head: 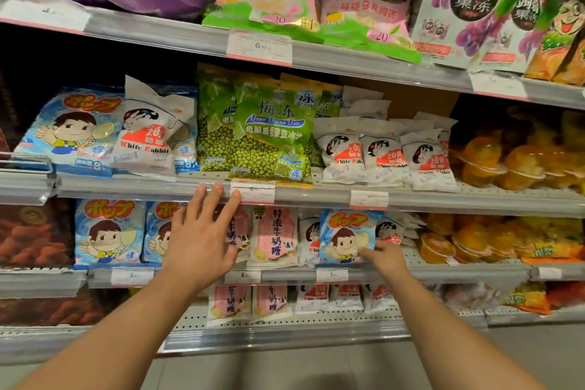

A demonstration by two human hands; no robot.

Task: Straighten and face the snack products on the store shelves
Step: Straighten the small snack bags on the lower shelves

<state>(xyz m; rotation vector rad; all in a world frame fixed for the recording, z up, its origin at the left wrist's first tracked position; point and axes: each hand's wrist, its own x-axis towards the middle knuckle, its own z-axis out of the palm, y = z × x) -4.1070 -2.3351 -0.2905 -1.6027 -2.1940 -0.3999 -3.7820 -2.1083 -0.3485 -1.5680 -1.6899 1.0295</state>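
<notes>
**Blue lollipop bag pinched among white candy bags, third shelf down**

Blue-and-white lollipop bag stands upright on the third shelf, facing me, printed with a cartoon child and orange lettering. It sits in front of white rabbit-print bags. My right hand pinches its lower right corner, fingers curled onto the bag. My left hand is spread flat, fingers straight, tips touching the grey rail of the second shelf; it holds nothing.

Counts: I see four shelf levels. Lollipop bags on the third shelf: three, two at left and the one I hold. Pink milk-candy bags on that shelf: two, one partly behind my left hand. Second shelf: green mung-bean bags, at least three; rabbit bags at right, three in the front row, and one tilted rabbit bag lying across blue bags.

Shelves are grey perforated metal with price tags on the rails; back of the unit is dark.
</notes>
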